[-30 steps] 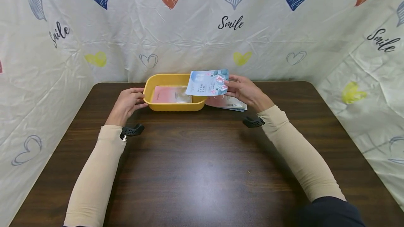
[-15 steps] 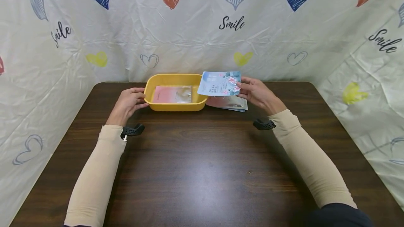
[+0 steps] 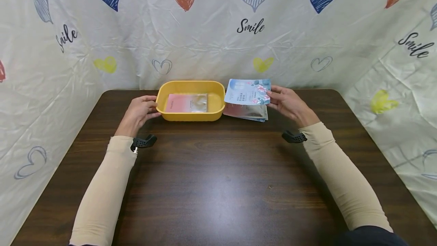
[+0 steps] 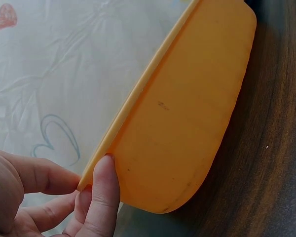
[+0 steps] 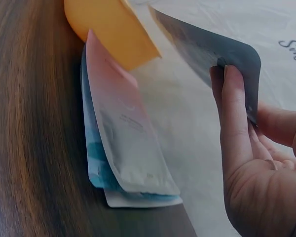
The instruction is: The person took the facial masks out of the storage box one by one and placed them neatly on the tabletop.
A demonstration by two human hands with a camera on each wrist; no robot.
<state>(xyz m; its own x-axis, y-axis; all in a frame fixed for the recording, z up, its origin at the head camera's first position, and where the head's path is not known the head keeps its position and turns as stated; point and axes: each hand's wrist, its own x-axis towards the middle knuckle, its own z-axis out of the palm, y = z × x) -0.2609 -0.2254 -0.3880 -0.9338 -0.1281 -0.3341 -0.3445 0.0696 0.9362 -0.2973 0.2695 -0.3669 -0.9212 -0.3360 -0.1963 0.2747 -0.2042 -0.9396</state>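
Note:
At the left end of a yellow plastic basin (image 3: pixel 191 116), my left hand (image 3: pixel 139 111) pinches the rim; the left wrist view shows thumb and fingers at the rim's corner (image 4: pixel 86 180). Inside the basin lies a pink-and-silver face mask packet (image 3: pixel 187 103). My right hand (image 3: pixel 290 103) holds a pale blue face mask packet (image 3: pixel 247 92) with pink flowers by its right edge, raised above a small pile. That pile's top packet (image 5: pixel 126 123) is pink fading to silver, with blue-edged packets partly hidden under it. The raised packet shows its grey back (image 5: pixel 217 49) in the right wrist view.
All of this stands at the far edge of a dark wooden table (image 3: pixel 211 170). Right behind hangs a white cloth (image 3: pixel 208 48) printed with hearts and "Smile", which also runs along both sides. The pile sits against the basin's right end.
My right hand has carried the blue packet rightward, from over the basin's right part to above the pile beside it. My left hand and the basin have stayed in place.

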